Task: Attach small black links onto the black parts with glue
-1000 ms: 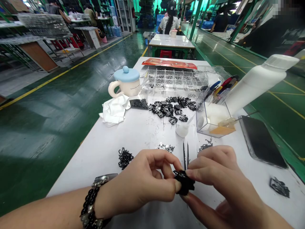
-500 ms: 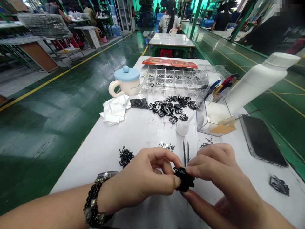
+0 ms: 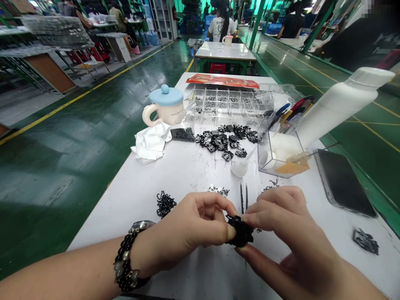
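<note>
The left hand (image 3: pixel 184 233) and right hand (image 3: pixel 290 233) pinched a black clump (image 3: pixel 239 231) between their fingertips, with open white table (image 3: pixel 200 275) just below.

This is a factory floor set up for small-parts handwork. A painted green floor (image 3: pixel 62 166) runs between the work stations, marked with a yellow lane line (image 3: pixel 75 94). White-topped work surfaces stand in long rows, and the nearest (image 3: pixel 125 208) carries a compartment tray (image 3: pixel 231 102) and heaps of small black parts (image 3: pixel 218 141). Further along, a person (image 3: pixel 221 25) sits at another surface (image 3: pixel 225 52) with a red stool (image 3: pixel 218 70) tucked beneath. Stacked wire mesh racks (image 3: pixel 56 37) stand at left, and a tall storage cabinet (image 3: pixel 162 18) stands at the back.
</note>
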`<action>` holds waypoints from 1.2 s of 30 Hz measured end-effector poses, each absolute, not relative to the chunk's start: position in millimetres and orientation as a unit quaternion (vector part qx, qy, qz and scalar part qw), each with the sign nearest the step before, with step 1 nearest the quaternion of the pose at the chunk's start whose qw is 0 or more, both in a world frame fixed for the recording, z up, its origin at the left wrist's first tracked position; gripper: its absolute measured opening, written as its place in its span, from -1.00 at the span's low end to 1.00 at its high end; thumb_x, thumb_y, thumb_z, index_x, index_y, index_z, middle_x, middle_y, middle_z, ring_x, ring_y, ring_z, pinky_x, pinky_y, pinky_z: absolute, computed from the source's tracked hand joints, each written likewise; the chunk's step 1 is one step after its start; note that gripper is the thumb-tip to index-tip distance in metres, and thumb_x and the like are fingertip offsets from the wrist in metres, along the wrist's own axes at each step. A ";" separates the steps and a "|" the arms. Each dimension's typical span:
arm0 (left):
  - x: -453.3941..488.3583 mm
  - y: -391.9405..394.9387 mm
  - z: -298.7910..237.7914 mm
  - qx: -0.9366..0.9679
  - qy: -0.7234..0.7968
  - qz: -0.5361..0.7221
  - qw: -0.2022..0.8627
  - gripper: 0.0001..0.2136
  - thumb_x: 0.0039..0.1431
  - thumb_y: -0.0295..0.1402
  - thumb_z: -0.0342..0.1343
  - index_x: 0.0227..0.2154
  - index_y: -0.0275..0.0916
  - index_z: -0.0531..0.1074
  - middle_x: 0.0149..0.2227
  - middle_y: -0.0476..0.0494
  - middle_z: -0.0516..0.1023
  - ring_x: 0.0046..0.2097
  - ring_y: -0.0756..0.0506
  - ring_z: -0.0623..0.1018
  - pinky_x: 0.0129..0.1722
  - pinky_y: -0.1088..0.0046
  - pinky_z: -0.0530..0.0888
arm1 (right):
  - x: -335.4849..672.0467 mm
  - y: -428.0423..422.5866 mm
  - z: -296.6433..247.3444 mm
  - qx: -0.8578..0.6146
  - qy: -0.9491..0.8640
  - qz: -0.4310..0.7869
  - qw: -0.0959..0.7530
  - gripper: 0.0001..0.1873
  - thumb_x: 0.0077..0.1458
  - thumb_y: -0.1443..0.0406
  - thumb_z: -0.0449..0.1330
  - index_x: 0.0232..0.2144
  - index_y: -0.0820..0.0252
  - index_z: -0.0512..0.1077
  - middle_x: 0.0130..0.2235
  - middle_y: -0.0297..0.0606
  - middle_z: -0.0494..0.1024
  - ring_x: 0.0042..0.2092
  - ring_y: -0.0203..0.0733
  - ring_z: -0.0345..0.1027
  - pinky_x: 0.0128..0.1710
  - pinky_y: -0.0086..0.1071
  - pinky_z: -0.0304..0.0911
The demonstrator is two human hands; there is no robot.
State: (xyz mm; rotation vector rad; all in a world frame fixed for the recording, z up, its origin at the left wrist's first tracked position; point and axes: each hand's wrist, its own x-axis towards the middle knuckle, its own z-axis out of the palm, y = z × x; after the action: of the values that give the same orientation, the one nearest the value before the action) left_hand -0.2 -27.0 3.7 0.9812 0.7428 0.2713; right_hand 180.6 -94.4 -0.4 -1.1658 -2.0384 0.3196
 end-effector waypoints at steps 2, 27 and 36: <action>0.0 -27.1 4.1 0.458 0.349 0.127 0.808 -0.83 -0.15 -0.42 0.21 -0.41 -0.28 0.40 -0.62 0.09 0.24 -0.54 0.08 0.17 -0.50 0.52 0.09 | 180.3 -94.8 -0.3 -0.459 -0.794 0.127 0.377 -0.82 0.00 0.41 0.18 -0.29 0.21 0.30 -0.42 -0.38 0.41 -0.34 -0.25 0.19 -0.24 -0.24 -0.03; -0.8 -24.8 0.5 0.444 0.344 0.123 0.818 -0.78 -0.13 -0.34 0.28 -0.40 -0.29 0.42 -0.57 0.07 0.31 -0.54 0.09 0.27 -0.54 0.57 0.16 | 180.3 -94.6 1.8 -0.465 -0.805 0.110 0.352 -0.86 0.05 0.38 0.16 -0.28 0.20 0.30 -0.43 -0.36 0.41 -0.35 -0.22 0.20 -0.24 -0.23 -0.04; -0.5 -24.4 1.1 0.454 0.335 0.132 0.815 -0.80 -0.09 -0.38 0.24 -0.37 -0.30 0.41 -0.51 0.00 0.37 -0.48 0.06 0.32 -0.45 0.54 0.22 | 181.6 -95.0 2.5 -0.467 -0.804 0.116 0.349 -0.89 0.05 0.39 0.15 -0.32 0.20 0.29 -0.45 -0.38 0.41 -0.36 -0.23 0.18 -0.26 -0.24 -0.05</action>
State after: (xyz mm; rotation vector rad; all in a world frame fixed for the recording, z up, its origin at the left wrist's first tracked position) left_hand -0.5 -24.4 1.1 0.9684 0.7157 0.2811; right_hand 181.6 -95.0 2.5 -1.2104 -2.0844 0.2995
